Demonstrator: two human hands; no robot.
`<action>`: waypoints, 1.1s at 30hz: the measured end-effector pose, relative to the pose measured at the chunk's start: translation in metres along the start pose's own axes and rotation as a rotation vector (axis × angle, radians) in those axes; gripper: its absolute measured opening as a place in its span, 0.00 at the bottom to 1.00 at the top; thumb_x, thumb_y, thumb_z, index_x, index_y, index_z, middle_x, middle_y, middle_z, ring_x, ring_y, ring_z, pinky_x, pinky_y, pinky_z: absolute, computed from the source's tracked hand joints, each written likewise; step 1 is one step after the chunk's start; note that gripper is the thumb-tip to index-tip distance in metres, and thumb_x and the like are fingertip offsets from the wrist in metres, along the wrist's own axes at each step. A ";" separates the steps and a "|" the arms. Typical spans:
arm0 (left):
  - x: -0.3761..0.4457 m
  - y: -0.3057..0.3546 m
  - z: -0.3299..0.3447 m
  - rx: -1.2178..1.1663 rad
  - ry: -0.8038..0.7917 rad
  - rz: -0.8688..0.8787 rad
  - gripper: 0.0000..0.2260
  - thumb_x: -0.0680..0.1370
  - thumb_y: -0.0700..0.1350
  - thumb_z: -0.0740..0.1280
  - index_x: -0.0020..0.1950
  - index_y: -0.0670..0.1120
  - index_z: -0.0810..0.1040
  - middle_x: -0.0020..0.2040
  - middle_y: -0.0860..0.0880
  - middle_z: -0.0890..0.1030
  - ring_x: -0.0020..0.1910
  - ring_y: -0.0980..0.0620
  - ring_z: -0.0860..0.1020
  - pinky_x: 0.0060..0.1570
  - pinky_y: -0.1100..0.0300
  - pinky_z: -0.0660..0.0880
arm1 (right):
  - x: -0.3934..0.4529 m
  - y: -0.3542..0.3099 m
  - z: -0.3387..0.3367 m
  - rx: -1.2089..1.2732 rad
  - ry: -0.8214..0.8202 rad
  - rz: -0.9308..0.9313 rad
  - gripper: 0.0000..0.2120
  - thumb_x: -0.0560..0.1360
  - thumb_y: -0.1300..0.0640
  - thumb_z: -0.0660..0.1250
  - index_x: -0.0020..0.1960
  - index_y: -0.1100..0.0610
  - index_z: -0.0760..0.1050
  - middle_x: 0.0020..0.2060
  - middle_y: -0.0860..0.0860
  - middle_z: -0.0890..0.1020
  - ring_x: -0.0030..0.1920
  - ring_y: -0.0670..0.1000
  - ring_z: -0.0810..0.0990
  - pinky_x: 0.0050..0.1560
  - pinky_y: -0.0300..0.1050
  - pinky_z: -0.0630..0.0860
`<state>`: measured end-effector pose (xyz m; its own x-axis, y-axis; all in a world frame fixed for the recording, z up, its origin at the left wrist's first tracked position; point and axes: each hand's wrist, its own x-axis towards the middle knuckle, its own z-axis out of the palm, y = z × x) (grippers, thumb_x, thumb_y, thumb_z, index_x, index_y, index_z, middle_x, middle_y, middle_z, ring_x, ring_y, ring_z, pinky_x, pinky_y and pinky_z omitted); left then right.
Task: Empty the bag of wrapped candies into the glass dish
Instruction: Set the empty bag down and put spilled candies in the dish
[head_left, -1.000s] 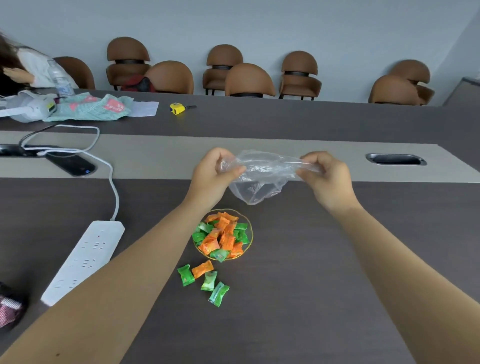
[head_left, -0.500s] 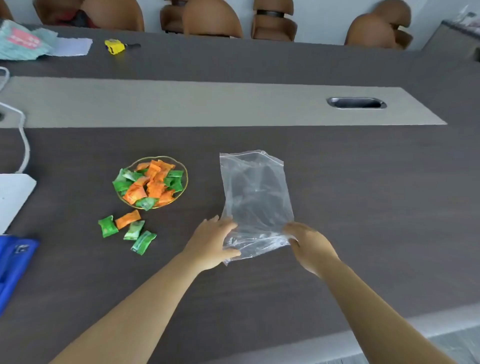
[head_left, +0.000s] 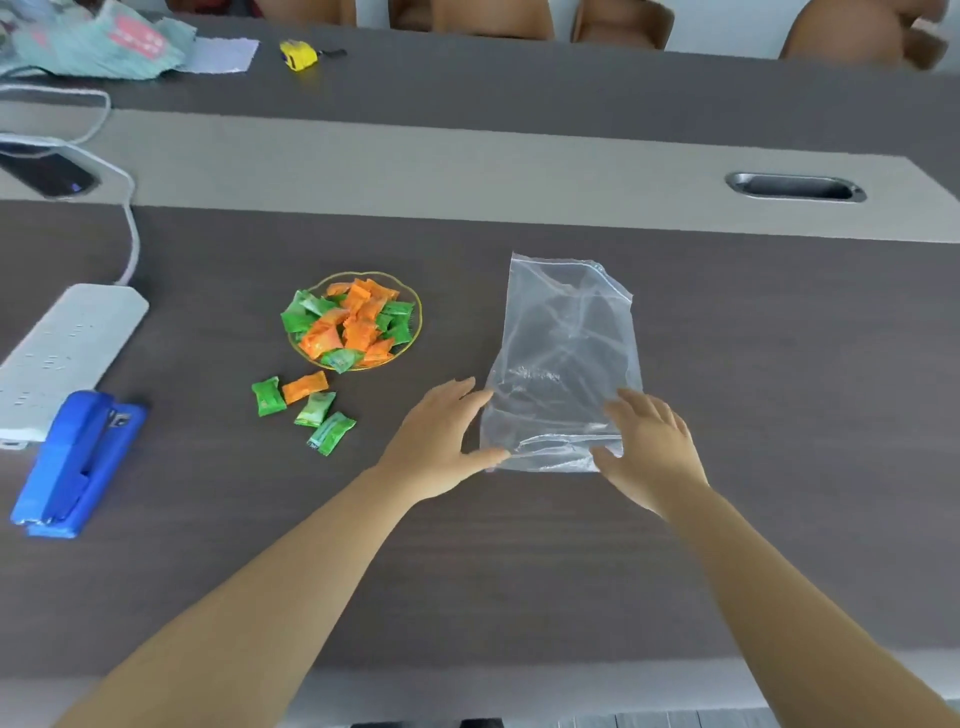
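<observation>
**Head view: empty bag laid flat, five sweets outside the dish**

Table (head_left: 519, 545): dark wood-grain top, hard and level; it carries everything below.

Bag (head_left: 563, 353): clear thin plastic, lying flat to the right of the dish and well apart from it, zip end away from the person. No sweet shows inside it. It should handle as very light, limp and slippery, and will likely slide or lift at a touch. Take hold at a corner or at the stiffer zip strip (the film itself gives little grip).

Left hand (head_left: 441, 441): open, fingers spread, resting at the bag's near left corner. Right hand (head_left: 647, 447): open, palm down on the bag's near right corner. Neither hand grips anything.

Dish (head_left: 415, 312): small glass bowl with a gilt rim, heaped with orange and green candies (head_left: 350, 325). It is probably fragile and light; steady it by the rim.

Loose candies (head_left: 301, 408): five lie on the table just in front of the dish. They are small and crinkly; pinch each by a wrapper end.

Change from half a second ago: both hands have released their pinch on the bag's near edge and flattened; bag, dish and loose candies lie in the same arrangement.
</observation>
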<state>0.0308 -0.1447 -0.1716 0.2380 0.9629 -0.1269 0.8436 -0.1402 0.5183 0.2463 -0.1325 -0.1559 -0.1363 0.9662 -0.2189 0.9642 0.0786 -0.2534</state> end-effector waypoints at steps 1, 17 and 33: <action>-0.008 -0.010 -0.009 0.003 0.042 -0.017 0.29 0.73 0.53 0.64 0.71 0.47 0.60 0.75 0.46 0.59 0.75 0.49 0.55 0.71 0.56 0.54 | 0.002 -0.012 -0.001 0.007 0.028 -0.029 0.25 0.74 0.54 0.59 0.70 0.53 0.60 0.73 0.52 0.61 0.72 0.54 0.57 0.72 0.47 0.51; -0.046 -0.184 -0.082 0.236 0.013 -0.181 0.27 0.77 0.49 0.60 0.73 0.51 0.54 0.76 0.49 0.58 0.74 0.48 0.58 0.70 0.53 0.59 | 0.043 -0.224 0.082 -0.035 -0.163 -0.532 0.27 0.76 0.49 0.57 0.72 0.48 0.52 0.75 0.47 0.56 0.73 0.53 0.56 0.70 0.50 0.58; -0.021 -0.184 -0.054 0.120 0.208 0.001 0.16 0.76 0.44 0.62 0.63 0.43 0.73 0.55 0.41 0.76 0.52 0.43 0.75 0.48 0.56 0.70 | 0.046 -0.195 0.106 0.318 0.143 -0.356 0.06 0.69 0.66 0.66 0.46 0.65 0.77 0.47 0.60 0.83 0.46 0.62 0.78 0.46 0.43 0.70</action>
<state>-0.1555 -0.1267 -0.2182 0.1454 0.9877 0.0574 0.8977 -0.1561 0.4121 0.0282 -0.1292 -0.2165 -0.3907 0.9186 0.0592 0.7433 0.3528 -0.5684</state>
